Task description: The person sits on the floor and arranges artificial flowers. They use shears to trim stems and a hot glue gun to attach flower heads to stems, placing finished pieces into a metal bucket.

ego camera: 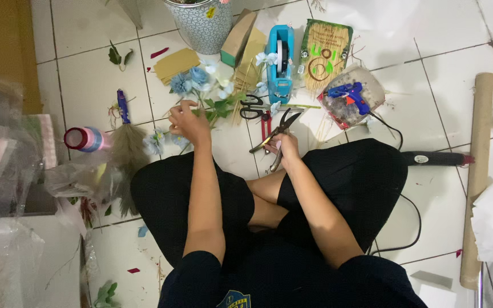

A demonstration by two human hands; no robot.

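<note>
I sit cross-legged on a white tiled floor. My left hand (188, 121) grips the green stem of a bunch of blue and white artificial flowers (203, 84) lying in front of my knees. My right hand (283, 149) is closed around the handles of metal pruning shears (275, 137), whose open blades point up and to the right. Black-handled scissors (251, 106) and a small red tool (266, 122) lie on the tiles between my hands.
A patterned pot (201, 24), a blue tape dispenser (280, 60), a pack of sticks (325, 52) and a blue glue gun (349, 94) on a dish lie ahead. A cardboard tube (476, 171) lies right; a feather duster (125, 149) and ribbon spool (84, 139) lie left.
</note>
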